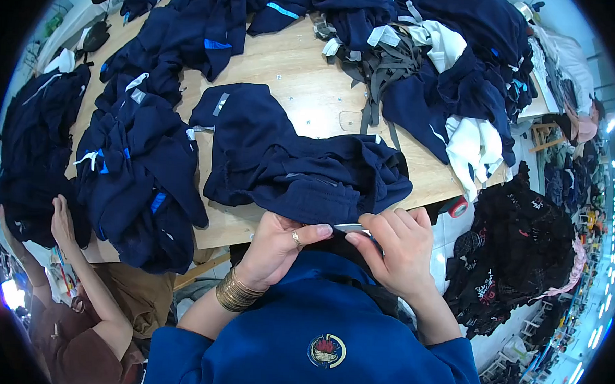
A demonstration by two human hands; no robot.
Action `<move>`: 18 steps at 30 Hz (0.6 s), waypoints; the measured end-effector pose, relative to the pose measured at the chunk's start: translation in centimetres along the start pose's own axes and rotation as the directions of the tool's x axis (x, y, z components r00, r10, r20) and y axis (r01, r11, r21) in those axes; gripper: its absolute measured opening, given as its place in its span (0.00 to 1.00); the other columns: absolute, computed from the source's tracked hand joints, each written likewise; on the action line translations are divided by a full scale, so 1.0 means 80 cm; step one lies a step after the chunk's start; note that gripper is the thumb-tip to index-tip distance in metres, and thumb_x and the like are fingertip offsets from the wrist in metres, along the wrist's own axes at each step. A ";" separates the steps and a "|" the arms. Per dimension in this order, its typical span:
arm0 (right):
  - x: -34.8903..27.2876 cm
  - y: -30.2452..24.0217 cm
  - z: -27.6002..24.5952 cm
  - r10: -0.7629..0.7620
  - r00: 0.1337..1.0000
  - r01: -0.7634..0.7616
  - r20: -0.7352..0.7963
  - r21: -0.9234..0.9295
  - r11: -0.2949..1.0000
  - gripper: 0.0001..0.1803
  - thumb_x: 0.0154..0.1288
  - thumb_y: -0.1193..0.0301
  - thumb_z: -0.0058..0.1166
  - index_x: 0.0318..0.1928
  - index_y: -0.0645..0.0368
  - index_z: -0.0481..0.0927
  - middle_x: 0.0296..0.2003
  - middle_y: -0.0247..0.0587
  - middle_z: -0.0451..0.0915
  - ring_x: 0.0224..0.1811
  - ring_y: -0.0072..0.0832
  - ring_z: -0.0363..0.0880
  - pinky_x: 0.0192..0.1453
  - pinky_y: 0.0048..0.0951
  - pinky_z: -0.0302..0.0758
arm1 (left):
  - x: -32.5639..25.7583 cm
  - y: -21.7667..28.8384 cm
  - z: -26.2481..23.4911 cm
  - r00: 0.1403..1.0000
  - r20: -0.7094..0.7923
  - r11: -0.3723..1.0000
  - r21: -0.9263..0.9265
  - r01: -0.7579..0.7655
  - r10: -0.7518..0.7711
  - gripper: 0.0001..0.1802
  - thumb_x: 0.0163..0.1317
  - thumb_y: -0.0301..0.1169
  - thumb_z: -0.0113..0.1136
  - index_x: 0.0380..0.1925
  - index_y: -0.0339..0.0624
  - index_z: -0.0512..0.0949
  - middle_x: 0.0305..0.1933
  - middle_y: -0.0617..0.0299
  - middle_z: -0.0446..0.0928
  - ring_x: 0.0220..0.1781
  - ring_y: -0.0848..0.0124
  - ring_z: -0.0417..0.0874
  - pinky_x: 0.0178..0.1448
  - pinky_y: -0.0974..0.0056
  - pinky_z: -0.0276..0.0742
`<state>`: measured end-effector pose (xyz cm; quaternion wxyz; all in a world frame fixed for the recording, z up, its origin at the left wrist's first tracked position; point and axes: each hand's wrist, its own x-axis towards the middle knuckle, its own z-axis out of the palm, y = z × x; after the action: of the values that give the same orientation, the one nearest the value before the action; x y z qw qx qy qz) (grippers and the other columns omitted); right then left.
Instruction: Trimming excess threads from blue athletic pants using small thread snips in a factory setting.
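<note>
Two hands meet at the near edge of the wooden table (305, 89), and I take that table as my reference throughout. My left hand (274, 249) sits just below the near edge, fingers curled together, thumb and forefinger pinching the hem of the dark navy garment (288, 167) that lies bunched on the table's near half and hangs over its edge. A ring shows on one finger and a stack of gold bangles (236, 292) circles the wrist. My right hand (401, 247) is just beside the left one, also below the near edge, its fingers pressed together and closed around a small metal tool (350, 227), of which only a short silvery length shows between the two thumbs. I cannot tell what kind of tool it is. The tool's tip touches the garment hem where the left fingers grip it.

On the table's left side lies a long heap of navy garments with blue trim (140, 164). At its far right, another pile mixes navy cloth with white pieces (474, 148) and grey straps (388, 65). Off the table's left edge, another person's hand (62, 222) rests on a separate dark bundle (35, 152). Off the right edge, black printed clothing (518, 249) is heaped low.
</note>
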<state>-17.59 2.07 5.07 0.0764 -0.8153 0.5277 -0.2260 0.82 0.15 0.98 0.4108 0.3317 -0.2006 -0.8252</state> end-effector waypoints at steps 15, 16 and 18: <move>0.011 -0.002 0.012 0.119 0.988 -0.066 -0.096 0.429 0.901 0.17 0.47 0.72 0.61 0.41 0.57 0.78 0.24 0.30 0.72 0.21 0.24 0.67 0.26 0.25 0.57 | 0.001 -0.003 0.000 1.000 -0.001 1.000 -0.013 -0.025 0.025 0.14 0.53 0.19 0.57 0.42 0.35 0.75 0.40 0.56 0.77 0.42 0.71 0.78 0.49 0.65 0.74; 0.003 0.009 0.026 -0.014 0.990 0.057 -0.140 0.308 0.950 0.21 0.41 0.74 0.62 0.42 0.56 0.79 0.22 0.29 0.70 0.20 0.22 0.67 0.24 0.23 0.56 | 0.001 -0.002 0.004 0.999 -0.012 0.999 -0.020 -0.034 0.034 0.14 0.52 0.19 0.57 0.41 0.35 0.75 0.40 0.56 0.78 0.42 0.71 0.78 0.49 0.66 0.74; -0.001 0.008 0.034 -0.090 0.965 0.159 -0.245 0.278 0.947 0.18 0.38 0.77 0.59 0.37 0.56 0.81 0.19 0.29 0.69 0.19 0.21 0.66 0.22 0.23 0.55 | 0.004 -0.004 -0.003 1.000 0.021 1.000 -0.025 -0.011 0.012 0.14 0.53 0.20 0.57 0.41 0.35 0.75 0.40 0.56 0.78 0.42 0.72 0.78 0.49 0.66 0.74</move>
<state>-16.96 1.56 2.37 0.1214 -0.7951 0.4404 -0.3989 0.68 0.08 0.47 0.4176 0.3166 -0.1967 -0.8287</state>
